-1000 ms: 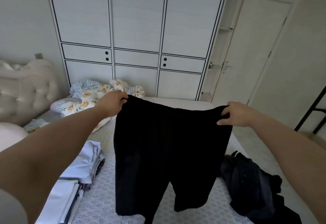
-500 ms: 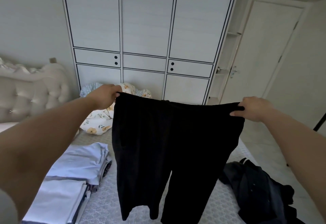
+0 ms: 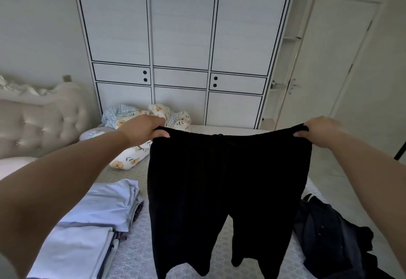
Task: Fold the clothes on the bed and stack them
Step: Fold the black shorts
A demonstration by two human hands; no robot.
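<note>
Two hands (image 3: 142,129) (image 3: 320,130), one black trousers (image 3: 228,191)

We hold both arms stretched out ahead, bare to the elbow and spread wide. Our left hand (image 3: 146,130) curls its fingers over a fold of black trousers (image 3: 222,191), thumb beneath; our right hand (image 3: 318,130) pinches the opposite corner, knuckles up.

**The bed and what lies on it**

The bed (image 3: 136,254) carries a stack of folded pale clothes (image 3: 92,217) at its left. Beyond the stack, toward the headboard side, lies a floral pillow (image 3: 129,158). Well apart from the stack, at the right edge, sits a heap of dark clothes (image 3: 329,230).
</note>
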